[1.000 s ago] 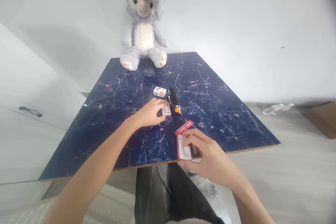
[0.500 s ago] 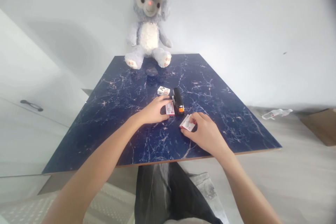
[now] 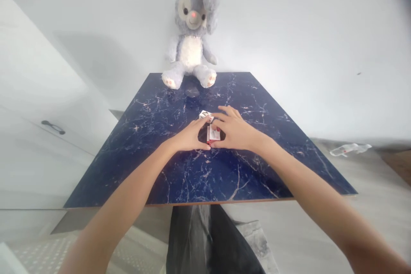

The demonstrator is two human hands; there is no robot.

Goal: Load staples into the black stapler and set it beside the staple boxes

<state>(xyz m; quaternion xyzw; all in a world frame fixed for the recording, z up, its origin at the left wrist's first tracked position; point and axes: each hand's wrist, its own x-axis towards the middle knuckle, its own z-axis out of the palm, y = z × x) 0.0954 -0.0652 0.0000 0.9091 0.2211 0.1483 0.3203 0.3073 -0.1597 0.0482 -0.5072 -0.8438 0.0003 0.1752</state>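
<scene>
Head view:

- Left hand (image 3: 190, 137): rests on the table near its middle, fingers curled loosely round the left side of a small red-and-white cardboard box (image 3: 213, 134); thumb and forefinger arch toward it. Whether the tips press the box or only cup it cannot be told.
- Right hand (image 3: 236, 130): comes in from the right, palm down, fingers spread and laid over the right side of the same box and whatever lies behind it. Not clenched; a firm grasp cannot be confirmed.
- Small red-and-white cardboard box: stands between the two hands, near the middle of the table, mostly walled in by fingers; only a narrow face shows.
- Second small white box with dark print (image 3: 206, 115): lies just beyond the fingertips, on the far side, apart from the first box.
- Dark blue marble-patterned tabletop (image 3: 154, 154): glossy, flat, likely slippery under light cardboard.
- Grey-and-white plush rabbit (image 3: 192, 34): sits upright at the far edge, well apart from the hands.
- White cabinet door with a dark handle (image 3: 53, 127): to the left of the table.
- Handling note: a box this small and light probably wants a gentle pinch on its long sides, one hand steadying while the other works, and the far box kept clear of the fingertips.
</scene>
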